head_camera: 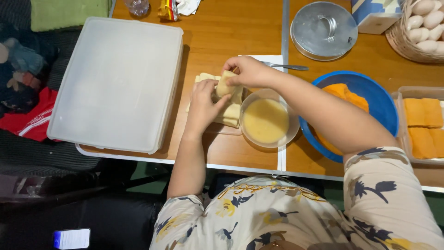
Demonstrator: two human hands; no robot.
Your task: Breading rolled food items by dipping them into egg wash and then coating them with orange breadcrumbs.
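Tabletop (231, 32): wooden, carries everything.
Lidded container (118, 83): white, far left.
Bowl of beaten egg (267, 121): just right of stack.
Pale dough squares (229, 113): stacked under the hands.
Right hand (249, 70): grip pinching top square (225, 84).
Left hand (202, 104): grip pinching same square.

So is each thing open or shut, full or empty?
Big white plastic box: shut, lid on.
Clear round bowl: full of yellow liquid.
Blue round plate: holds orange crumbs.
Round metal lid: off, lying flat.
Pale folded piece: held by left hand and right hand.
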